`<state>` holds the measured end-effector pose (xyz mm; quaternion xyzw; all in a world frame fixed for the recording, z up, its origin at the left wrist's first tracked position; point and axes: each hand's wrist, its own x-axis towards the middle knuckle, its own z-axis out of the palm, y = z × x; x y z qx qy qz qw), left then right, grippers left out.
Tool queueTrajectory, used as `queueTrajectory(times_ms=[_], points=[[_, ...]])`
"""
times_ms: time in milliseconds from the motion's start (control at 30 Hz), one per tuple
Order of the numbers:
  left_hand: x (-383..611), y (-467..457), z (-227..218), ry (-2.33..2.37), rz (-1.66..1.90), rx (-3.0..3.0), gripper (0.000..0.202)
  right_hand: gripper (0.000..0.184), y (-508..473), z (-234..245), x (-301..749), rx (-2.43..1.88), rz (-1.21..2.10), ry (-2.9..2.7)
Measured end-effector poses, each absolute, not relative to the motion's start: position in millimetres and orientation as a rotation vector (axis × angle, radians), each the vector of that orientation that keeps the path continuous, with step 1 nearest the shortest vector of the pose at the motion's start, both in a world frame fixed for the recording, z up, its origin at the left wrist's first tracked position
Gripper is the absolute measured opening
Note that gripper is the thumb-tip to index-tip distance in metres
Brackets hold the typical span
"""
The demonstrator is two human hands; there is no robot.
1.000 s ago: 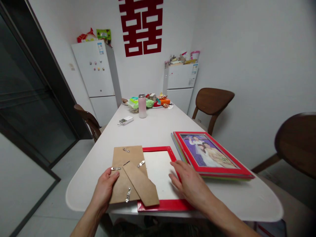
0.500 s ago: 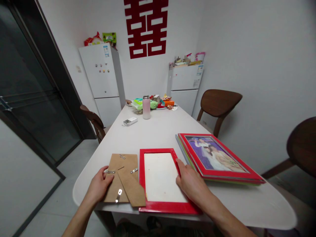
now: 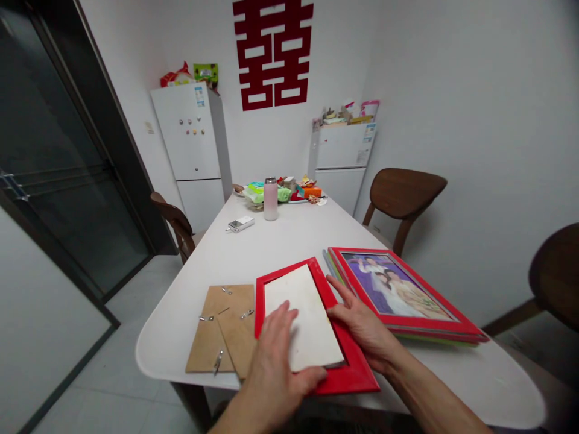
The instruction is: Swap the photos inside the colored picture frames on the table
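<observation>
My left hand (image 3: 275,361) lies flat with spread fingers on a white card sheet (image 3: 307,316), which sits inside a red picture frame (image 3: 353,374). My right hand (image 3: 362,328) holds the frame's right side, its fingers around the red edge. The frame is turned at a slant on the white table (image 3: 289,247). To its left lies a brown cardboard frame back (image 3: 217,337) with metal clips, touched by neither hand. A stack of red-framed photos (image 3: 398,289) stands just beyond my right hand.
A pink-and-white bottle (image 3: 270,199), a small silver device (image 3: 240,225) and a pile of packets (image 3: 271,194) stand farther along the table. Wooden chairs (image 3: 404,193) stand beside it, with a white fridge (image 3: 190,144) against the back wall.
My left hand has moved off the cardboard back and onto the white sheet. The red frame has turned at a slant and shifted toward me, with my right hand on its side.
</observation>
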<state>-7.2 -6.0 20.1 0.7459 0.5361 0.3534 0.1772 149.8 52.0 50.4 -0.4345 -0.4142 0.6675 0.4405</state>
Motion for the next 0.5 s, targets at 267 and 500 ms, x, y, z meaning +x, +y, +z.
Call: queueTrajectory(times_ms=[267,500], points=[[11,-5,41,1.361,1.252,2.352,0.050,0.067,69,35,156,-1.424,1.141,-1.621],[-65,-17,45,1.767,1.444,1.520,0.044,0.044,80,9,157,-1.636,0.299,-2.135]])
